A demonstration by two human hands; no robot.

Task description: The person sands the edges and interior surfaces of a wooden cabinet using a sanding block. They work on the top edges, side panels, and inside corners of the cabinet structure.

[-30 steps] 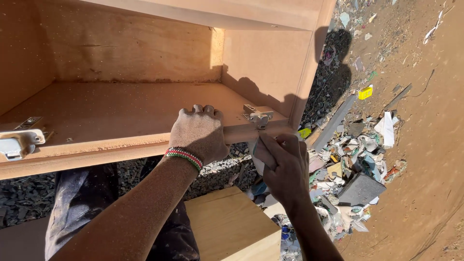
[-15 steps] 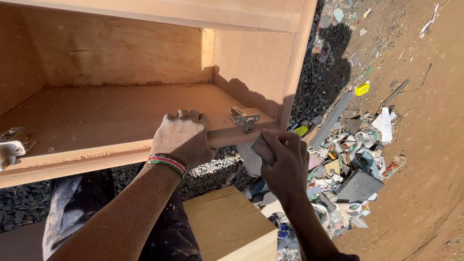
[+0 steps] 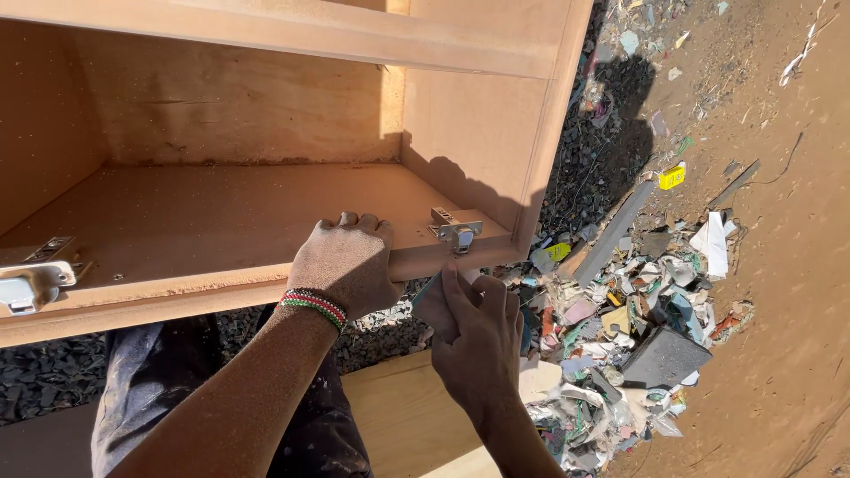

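Item: open-fronted box cabinet of pale brown fibreboard (image 3: 266, 115), lying on its side outdoors, its lower panel facing us.

Fittings: one small silver metal hinge plate (image 3: 456, 232) fixed near the front edge of that panel, toward the right corner; a second silver hinge (image 3: 27, 283) at the far left of the same edge.

Hands: our left hand (image 3: 345, 261), with a red, green and white beaded bracelet (image 3: 313, 305) at the wrist, is clamped over the front edge of the panel, fingers curled on top, just left of the hinge plate. Our right hand (image 3: 474, 332) is below the edge, closed around a narrow grey tool (image 3: 425, 290) whose tip points up toward the panel's underside beneath the plate. We cannot tell what kind of tool it is, nor whether its tip touches the board.

Surroundings: a light wooden block (image 3: 416, 416) beneath the hands; dark gravel under the cabinet; a heap of mixed scrap offcuts and paper (image 3: 620, 336) on bare earth to the right; a small yellow tag (image 3: 672, 177) beyond it.

Risks, as we judge them: the tool could slip off the thin edge and strike the left fingers, which sit close by. Fibreboard edges crumble, so pressure near the plate may chip the panel or loosen its screws. The cabinet may also shift if the left grip slackens.
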